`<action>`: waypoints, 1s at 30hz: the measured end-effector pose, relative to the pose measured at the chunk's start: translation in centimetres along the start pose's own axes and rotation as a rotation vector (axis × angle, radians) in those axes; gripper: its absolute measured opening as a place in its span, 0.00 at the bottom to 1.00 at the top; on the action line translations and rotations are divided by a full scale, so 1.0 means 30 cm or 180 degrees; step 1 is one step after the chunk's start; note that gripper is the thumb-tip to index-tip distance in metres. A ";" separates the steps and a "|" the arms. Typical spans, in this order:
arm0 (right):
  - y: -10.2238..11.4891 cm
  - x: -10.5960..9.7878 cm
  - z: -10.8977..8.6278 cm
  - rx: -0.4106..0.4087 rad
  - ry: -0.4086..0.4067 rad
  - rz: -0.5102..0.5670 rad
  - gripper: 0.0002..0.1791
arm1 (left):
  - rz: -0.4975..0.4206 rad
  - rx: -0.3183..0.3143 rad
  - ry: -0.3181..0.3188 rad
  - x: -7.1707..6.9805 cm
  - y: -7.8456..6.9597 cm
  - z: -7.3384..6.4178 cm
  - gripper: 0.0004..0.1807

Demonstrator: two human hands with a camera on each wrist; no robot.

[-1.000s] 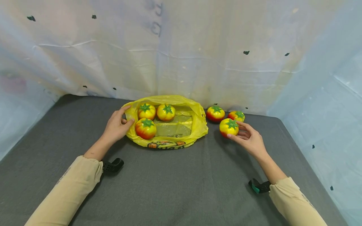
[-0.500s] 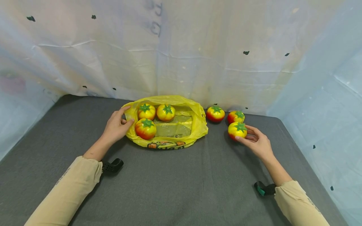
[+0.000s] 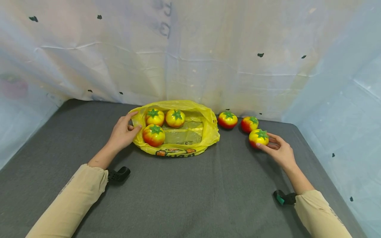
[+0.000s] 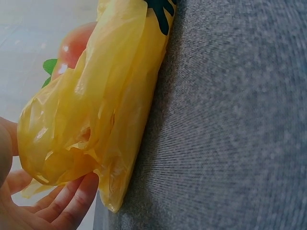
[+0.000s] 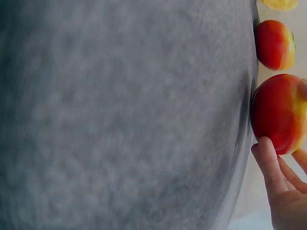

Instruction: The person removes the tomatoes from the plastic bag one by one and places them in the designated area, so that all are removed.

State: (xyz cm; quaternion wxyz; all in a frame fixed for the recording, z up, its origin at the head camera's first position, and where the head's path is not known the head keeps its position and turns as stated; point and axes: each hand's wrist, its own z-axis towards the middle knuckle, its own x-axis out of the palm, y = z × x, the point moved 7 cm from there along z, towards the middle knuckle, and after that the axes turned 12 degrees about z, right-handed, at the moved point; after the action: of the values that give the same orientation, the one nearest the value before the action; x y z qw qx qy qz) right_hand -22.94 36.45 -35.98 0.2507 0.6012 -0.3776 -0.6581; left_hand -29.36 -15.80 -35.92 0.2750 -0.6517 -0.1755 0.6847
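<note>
A yellow plastic bag (image 3: 209, 135) lies with its mouth wide on the dark cloth. Inside it, on the left, sit three red-and-yellow tomatoes (image 3: 153, 135) with green leafy tops. My left hand (image 3: 122, 133) holds the bag's left rim between thumb and fingers; in the left wrist view the fingers (image 4: 79, 201) reach under the yellow film. To the right of the bag, my right hand (image 3: 281, 152) grips a tomato (image 3: 257, 138) from its right side. Whether that tomato touches the cloth is hard to tell. Another tomato (image 3: 248, 125) is just behind it.
One more tomato (image 3: 227, 120) sits between the bag and the right-hand pair, near the back edge. Pale plastic sheeting (image 3: 190, 66) rises behind the grey cloth-covered table (image 3: 190, 195) and along both sides.
My right hand has moved rightward and slightly nearer with its tomato, away from the bag and to the front right of the others. The left hand and bag have stayed put.
</note>
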 end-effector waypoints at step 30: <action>-0.092 -0.102 0.098 0.0303 -0.0231 -0.0116 0.49 | 0.0059 -0.0062 -0.0042 -0.002 0.001 0.004 0.32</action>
State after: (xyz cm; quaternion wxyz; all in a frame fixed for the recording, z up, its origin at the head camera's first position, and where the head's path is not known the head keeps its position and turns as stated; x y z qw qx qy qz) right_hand -25.02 41.06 -36.37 0.1959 0.5950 -0.4062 -0.6653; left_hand -29.48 -15.83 -35.89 0.2612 -0.6514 -0.1780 0.6898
